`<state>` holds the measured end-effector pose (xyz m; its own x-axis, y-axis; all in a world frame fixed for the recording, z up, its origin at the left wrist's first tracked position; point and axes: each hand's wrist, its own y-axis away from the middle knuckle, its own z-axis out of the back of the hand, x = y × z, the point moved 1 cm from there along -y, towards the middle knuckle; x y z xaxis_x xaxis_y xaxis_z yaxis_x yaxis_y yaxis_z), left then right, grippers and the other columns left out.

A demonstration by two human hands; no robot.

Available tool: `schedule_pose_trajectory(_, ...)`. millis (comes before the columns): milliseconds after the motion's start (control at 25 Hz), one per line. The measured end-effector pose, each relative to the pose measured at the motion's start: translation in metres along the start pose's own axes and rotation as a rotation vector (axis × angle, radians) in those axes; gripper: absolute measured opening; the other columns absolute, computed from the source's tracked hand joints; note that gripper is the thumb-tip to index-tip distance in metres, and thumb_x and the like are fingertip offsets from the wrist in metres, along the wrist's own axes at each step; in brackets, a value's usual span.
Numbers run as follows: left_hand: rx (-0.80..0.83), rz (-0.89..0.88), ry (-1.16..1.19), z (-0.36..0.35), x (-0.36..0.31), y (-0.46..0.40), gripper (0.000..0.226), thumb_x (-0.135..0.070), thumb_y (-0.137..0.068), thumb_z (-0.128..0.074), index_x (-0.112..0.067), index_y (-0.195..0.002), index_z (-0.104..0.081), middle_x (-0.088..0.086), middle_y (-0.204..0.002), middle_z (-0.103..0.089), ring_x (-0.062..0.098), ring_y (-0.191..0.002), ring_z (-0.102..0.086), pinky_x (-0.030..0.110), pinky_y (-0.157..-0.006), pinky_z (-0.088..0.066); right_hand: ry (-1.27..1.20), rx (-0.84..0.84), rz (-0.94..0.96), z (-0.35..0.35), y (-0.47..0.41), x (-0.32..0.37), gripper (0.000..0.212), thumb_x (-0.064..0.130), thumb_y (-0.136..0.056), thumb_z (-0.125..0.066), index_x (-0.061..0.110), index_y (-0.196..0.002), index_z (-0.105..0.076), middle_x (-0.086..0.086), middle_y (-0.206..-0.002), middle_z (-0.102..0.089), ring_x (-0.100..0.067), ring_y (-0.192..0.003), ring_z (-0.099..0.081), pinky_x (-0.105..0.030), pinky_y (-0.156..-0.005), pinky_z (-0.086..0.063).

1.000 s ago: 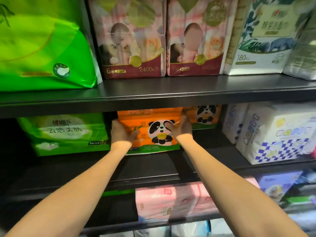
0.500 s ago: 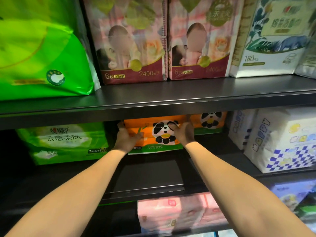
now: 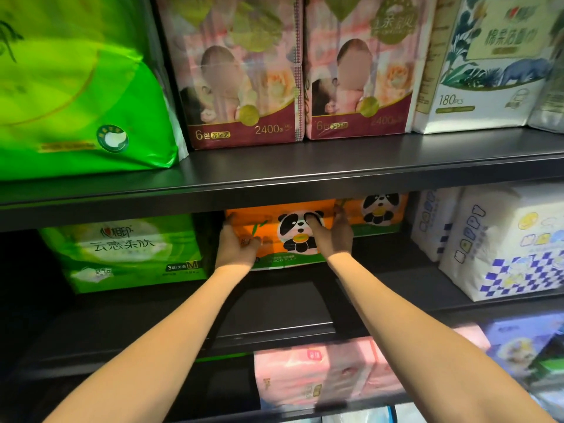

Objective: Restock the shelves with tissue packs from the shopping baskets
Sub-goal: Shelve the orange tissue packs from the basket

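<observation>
An orange tissue pack with a panda print (image 3: 276, 239) stands deep on the middle shelf (image 3: 274, 306), its top hidden by the shelf above. My left hand (image 3: 236, 244) grips its left end and my right hand (image 3: 331, 235) presses on its right front, fingers over the panda's face. A second orange panda pack (image 3: 380, 210) stands just right of it, further back. No shopping basket is in view.
A green pack (image 3: 122, 251) sits left of the orange one and white packs with blue checks (image 3: 506, 239) sit right. The upper shelf (image 3: 305, 169) carries a large green bag, two pink packs and a white pack. Pink packs (image 3: 320, 374) lie on the lower shelf.
Both hands have pushed the orange panda pack further back under the upper shelf. The view has shifted downward slightly, so the shelves sit lower in the picture.
</observation>
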<state>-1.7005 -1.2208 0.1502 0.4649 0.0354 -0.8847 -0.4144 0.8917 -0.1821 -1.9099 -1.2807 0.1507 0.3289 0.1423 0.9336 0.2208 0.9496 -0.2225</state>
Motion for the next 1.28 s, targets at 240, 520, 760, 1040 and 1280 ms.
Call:
schedule_pose_trajectory(240,0.217,0.004,-0.522,0.013,-0.016,0.005,0.080,-0.047,-0.090,-0.063,-0.020,-0.153,-0.022,0.015,-0.163,-0.012,0.037,-0.149,-0.016,0.060,-0.115,-0.028,0.237,0.258,-0.107,0.028,0.014,0.014,0.071,0.046,-0.091,-0.065,0.012,-0.147,-0.038,-0.013,-0.143,-0.053,-0.034,-0.130,-0.052,-0.040,-0.103,-0.045)
schedule_pose_trajectory(520,0.111,-0.207,-0.933,0.054,-0.076,0.110,0.043,-0.046,-0.096,-0.047,-0.017,-0.127,-0.052,0.011,-0.131,-0.056,0.036,-0.117,-0.055,0.050,-0.094,-0.047,0.598,0.230,0.203,0.102,0.096,0.058,0.035,0.045,-0.096,-0.053,0.014,-0.104,-0.067,-0.008,-0.103,-0.065,-0.032,-0.103,-0.059,-0.037,-0.076,-0.050)
schedule_pose_trajectory(760,0.067,-0.291,-1.075,0.082,-0.127,0.212,0.050,-0.051,-0.091,-0.047,-0.020,-0.127,-0.065,0.008,-0.136,-0.061,0.036,-0.122,-0.055,0.060,-0.098,-0.045,0.819,0.301,0.425,0.168,0.163,0.081,0.061,0.061,-0.090,-0.041,0.016,-0.119,-0.071,-0.009,-0.130,-0.066,-0.038,-0.116,-0.061,-0.048,-0.089,-0.054)
schedule_pose_trajectory(1040,0.090,-0.394,-1.103,0.085,-0.174,0.287,0.055,-0.055,-0.088,-0.047,-0.022,-0.128,-0.065,0.010,-0.135,-0.062,0.040,-0.127,-0.053,0.063,-0.101,-0.040,0.890,0.318,0.365,0.231,0.224,0.109,0.074,0.065,-0.088,-0.031,0.017,-0.138,-0.058,-0.012,-0.144,-0.056,-0.044,-0.132,-0.049,-0.055,-0.106,-0.043)
schedule_pose_trajectory(1280,0.286,-0.597,-0.931,0.061,-0.192,0.361,0.055,-0.054,-0.089,-0.039,-0.024,-0.127,-0.065,0.010,-0.134,-0.060,0.038,-0.125,-0.052,0.062,-0.103,-0.037,0.958,0.149,0.222,0.303,0.310,0.104,0.070,0.063,-0.089,-0.039,0.012,-0.132,-0.059,-0.014,-0.136,-0.060,-0.043,-0.117,-0.056,-0.054,-0.097,-0.048)
